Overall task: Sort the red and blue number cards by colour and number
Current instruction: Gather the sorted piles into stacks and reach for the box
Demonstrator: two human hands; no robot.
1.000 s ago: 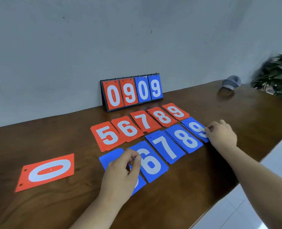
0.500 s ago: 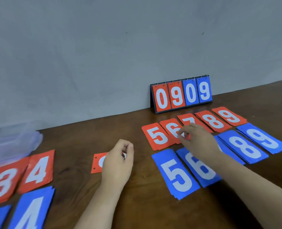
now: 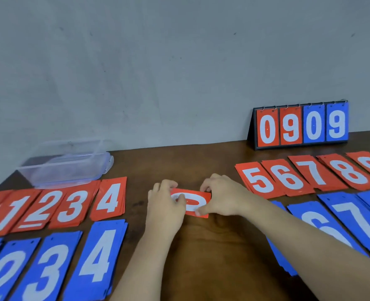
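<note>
Since 0.5 s ago the R hand (image 3: 225,197) has been brought away from the red 5–9 row (image 3: 314,172) and over to the red 0 card (image 3: 194,203), where the L hand (image 3: 165,205) was already placed. The card is now gripped by both hands. Its left end is covered by the L hand, fingers curled, thumb laid on the white digit. Its right end is pinched by the R hand, fingers hooked over the far edge, thumb set vs. the near edge. Neither hand is relaxed. Whether the card is flat on the table (image 3: 201,166) or raised a little can't be told. It is turned sideways, long side across, approx. mid-table, between the red 4 pile (image 3: 110,199) and the red 5 pile (image 3: 257,180), apart from both.

At left, red 1–3 piles (image 3: 38,209) are lined up beside the 4, w/ blue 2–4 piles (image 3: 47,270) in a nearer row. At right, a blue 6 pile (image 3: 316,222) and blue 7 pile (image 3: 357,224) are laid nearer than the red row, the 6 partly hidden by the R forearm (image 3: 299,242). A flip board (image 3: 301,127) reading 0909 is stood at the wall, behind the red row. A clear box (image 3: 67,164) is set at rear left.
</note>
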